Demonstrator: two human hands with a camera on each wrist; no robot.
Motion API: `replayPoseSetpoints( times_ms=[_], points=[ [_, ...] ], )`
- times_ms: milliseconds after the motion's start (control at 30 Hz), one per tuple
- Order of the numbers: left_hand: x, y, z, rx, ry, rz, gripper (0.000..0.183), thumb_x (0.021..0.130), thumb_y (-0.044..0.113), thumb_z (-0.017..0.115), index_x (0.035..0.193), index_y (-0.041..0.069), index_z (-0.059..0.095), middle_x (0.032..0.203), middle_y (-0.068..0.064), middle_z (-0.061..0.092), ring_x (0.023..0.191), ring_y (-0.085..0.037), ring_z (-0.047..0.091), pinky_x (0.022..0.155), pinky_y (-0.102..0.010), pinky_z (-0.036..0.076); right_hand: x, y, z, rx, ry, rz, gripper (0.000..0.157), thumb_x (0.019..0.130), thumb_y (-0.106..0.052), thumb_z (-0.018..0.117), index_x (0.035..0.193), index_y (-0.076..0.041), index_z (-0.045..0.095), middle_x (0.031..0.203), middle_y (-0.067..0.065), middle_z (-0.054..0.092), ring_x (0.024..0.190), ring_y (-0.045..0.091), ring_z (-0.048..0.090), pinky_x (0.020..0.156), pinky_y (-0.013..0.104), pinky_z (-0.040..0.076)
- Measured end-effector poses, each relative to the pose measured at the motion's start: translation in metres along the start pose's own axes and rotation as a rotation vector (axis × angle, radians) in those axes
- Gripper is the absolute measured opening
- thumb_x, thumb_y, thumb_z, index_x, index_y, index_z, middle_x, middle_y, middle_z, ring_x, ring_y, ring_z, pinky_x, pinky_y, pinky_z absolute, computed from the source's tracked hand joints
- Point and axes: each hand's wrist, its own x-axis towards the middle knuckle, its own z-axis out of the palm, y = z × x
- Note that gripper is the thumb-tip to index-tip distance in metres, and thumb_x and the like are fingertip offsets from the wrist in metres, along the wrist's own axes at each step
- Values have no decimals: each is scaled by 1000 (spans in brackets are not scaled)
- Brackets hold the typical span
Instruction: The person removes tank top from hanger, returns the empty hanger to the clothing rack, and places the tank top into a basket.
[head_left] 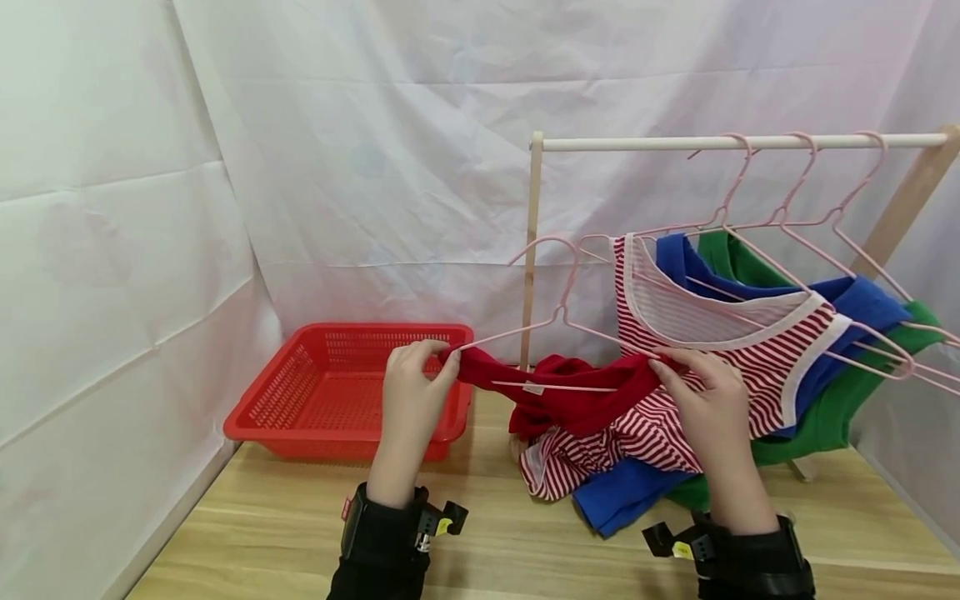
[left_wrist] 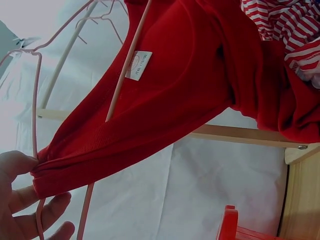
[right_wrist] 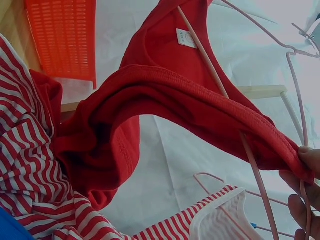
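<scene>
A red sleeveless top point(head_left: 555, 408) hangs on a pink hanger point(head_left: 561, 310), its lower part bunched in front of the rack. At its left shoulder end, my left hand point(head_left: 412, 392) pinches cloth and hanger arm together between thumb and fingers. My right hand point(head_left: 712, 400) does the same at the right shoulder end. In the left wrist view, the hanger's bottom bar point(left_wrist: 131, 55) crosses the neck opening beside a white label point(left_wrist: 141, 66). The hanger's hook points left, off the rail. The right wrist view shows the thumb point(right_wrist: 311, 156) on the strap's edge.
A white rail point(head_left: 637, 144) on wooden posts stands at the right. From it hang a striped top point(head_left: 757, 367), a blue garment point(head_left: 873, 310) and a green garment point(head_left: 832, 421) on pink hangers. A red plastic basket point(head_left: 300, 432) stands left on the wooden table point(head_left: 247, 517).
</scene>
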Motion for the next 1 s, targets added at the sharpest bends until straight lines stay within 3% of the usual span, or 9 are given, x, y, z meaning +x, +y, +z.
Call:
replayPoseSetpoints(
  times_ms=[167, 433, 767, 1000],
  points=[
    [-2, 0, -1, 6, 10, 11, 15, 90, 15, 69, 99, 4, 72, 91, -5, 69, 94, -26, 52, 81, -41, 42, -1, 1, 0, 8, -2, 1, 19, 83, -2, 76, 102, 0, 75, 95, 13, 71, 87, 14, 55, 82, 29, 31],
    [-3, 1, 0, 11, 8, 32, 14, 92, 14, 67, 99, 3, 71, 92, -6, 69, 96, -27, 53, 83, -42, 43, -3, 4, 0, 10, 5, -12, 19, 82, -1, 76, 101, 0, 74, 93, 14, 71, 87, 17, 56, 84, 31, 31],
    [-3, 3, -1, 15, -21, 11, 16, 92, 14, 67, 101, 2, 71, 95, -8, 69, 98, -27, 52, 83, -42, 44, -2, 4, 11, 13, 11, -154, 21, 79, 5, 77, 99, 1, 74, 93, 15, 71, 87, 29, 60, 84, 38, 34],
    [-5, 4, 8, 27, -34, 84, 12, 91, 12, 70, 98, 3, 72, 94, -8, 70, 96, -27, 53, 81, -40, 45, -6, 0, 17, -3, 7, -197, 22, 78, 5, 77, 99, 0, 74, 90, 13, 71, 84, 26, 60, 81, 31, 39]
  ],
)
